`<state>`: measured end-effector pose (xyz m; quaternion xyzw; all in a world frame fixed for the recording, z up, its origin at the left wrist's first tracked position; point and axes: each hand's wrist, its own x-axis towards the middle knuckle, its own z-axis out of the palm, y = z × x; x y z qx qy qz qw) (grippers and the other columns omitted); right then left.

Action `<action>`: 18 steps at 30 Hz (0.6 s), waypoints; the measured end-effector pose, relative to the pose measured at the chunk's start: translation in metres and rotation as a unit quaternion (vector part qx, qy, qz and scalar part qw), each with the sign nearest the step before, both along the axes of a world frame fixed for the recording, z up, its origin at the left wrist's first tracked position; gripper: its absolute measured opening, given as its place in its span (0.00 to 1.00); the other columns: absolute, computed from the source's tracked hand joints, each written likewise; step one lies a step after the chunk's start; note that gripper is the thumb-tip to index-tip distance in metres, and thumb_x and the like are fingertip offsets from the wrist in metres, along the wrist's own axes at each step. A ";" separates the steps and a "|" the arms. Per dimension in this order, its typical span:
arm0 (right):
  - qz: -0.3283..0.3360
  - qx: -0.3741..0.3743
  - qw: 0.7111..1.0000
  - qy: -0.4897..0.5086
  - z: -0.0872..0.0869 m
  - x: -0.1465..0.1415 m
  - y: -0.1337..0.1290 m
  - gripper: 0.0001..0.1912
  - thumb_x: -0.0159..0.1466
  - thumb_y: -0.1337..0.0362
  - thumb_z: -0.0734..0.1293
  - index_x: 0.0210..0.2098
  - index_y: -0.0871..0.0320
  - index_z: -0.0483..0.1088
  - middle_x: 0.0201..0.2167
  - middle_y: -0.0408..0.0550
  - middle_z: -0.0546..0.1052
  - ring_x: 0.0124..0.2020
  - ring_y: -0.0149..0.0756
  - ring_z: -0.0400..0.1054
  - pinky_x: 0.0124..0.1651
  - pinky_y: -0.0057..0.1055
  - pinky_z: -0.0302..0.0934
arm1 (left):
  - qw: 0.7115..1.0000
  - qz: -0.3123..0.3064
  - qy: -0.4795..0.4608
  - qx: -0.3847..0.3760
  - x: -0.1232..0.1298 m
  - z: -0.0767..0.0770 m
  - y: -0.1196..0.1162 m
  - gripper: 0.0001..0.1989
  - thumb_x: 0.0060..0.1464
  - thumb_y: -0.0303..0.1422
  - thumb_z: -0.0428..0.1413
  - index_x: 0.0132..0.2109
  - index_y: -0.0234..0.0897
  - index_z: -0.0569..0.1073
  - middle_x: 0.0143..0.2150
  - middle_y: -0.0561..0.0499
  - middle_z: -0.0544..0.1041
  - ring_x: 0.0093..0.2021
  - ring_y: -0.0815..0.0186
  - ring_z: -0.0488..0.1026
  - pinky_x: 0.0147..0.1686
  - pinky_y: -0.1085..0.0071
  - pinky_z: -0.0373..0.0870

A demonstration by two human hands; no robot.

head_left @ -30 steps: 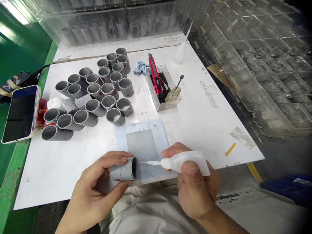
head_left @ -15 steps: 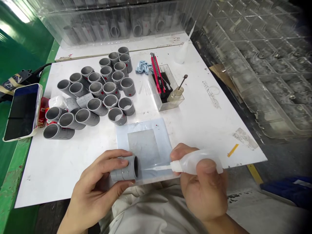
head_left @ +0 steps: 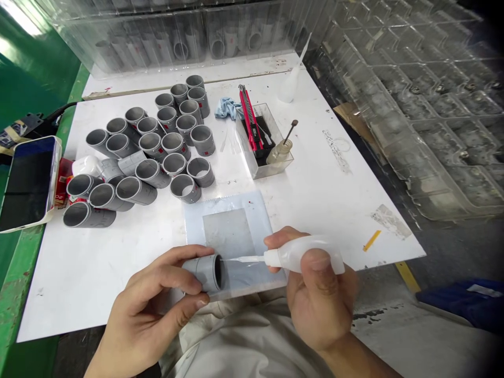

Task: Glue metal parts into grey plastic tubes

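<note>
My left hand (head_left: 151, 310) grips a short grey pipe fitting (head_left: 207, 271) on its side, open end facing right, at the near edge of the white table (head_left: 334, 189). A translucent squeeze bottle (head_left: 305, 256) with a long thin nozzle lies in my right hand (head_left: 318, 304). The nozzle tip touches the rim of the fitting's opening. Both are held just above a pale plastic mat (head_left: 230, 233) with a grey square in its middle.
Several grey pipe fittings (head_left: 157, 149) are clustered at the back left. A clear box (head_left: 263, 142) holds a red knife and a small jar. Another squeeze bottle (head_left: 289, 84) and a blue rag (head_left: 227, 107) lie behind it. A phone (head_left: 25, 184) rests at the left edge. Clear trays line the back and right.
The bottle drew back to the right, then came in again, so its nozzle tip is back at the fitting's mouth. My left hand turned the fitting slightly.
</note>
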<state>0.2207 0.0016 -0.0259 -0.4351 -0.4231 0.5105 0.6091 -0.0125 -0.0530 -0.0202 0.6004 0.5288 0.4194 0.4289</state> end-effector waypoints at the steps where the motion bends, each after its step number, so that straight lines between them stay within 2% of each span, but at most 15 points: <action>1: 0.003 0.000 1.000 0.004 -0.001 0.000 -0.001 0.14 0.74 0.53 0.69 0.41 0.46 0.88 0.37 0.51 0.86 0.29 0.42 0.78 0.27 0.41 0.73 | 1.000 0.000 0.000 -0.002 0.000 0.000 0.000 0.14 0.65 0.21 0.65 0.45 0.50 0.79 0.59 0.51 0.85 0.61 0.55 0.81 0.48 0.69 0.81; 9: 0.000 -0.009 1.000 -0.008 -0.004 0.000 -0.002 0.14 0.73 0.51 0.69 0.41 0.45 0.87 0.38 0.52 0.86 0.29 0.46 0.77 0.28 0.44 0.74 | 1.000 -0.016 0.015 0.002 0.000 0.002 0.002 0.15 0.66 0.19 0.62 0.45 0.49 0.79 0.60 0.50 0.83 0.60 0.55 0.81 0.41 0.69 0.79; 18: 0.004 -0.007 1.000 -0.003 -0.001 0.000 0.002 0.13 0.74 0.52 0.70 0.40 0.46 0.88 0.37 0.51 0.86 0.31 0.44 0.78 0.28 0.39 0.75 | 1.000 -0.019 0.017 0.004 0.001 0.002 0.003 0.16 0.66 0.18 0.61 0.45 0.50 0.78 0.60 0.52 0.83 0.60 0.57 0.81 0.40 0.70 0.77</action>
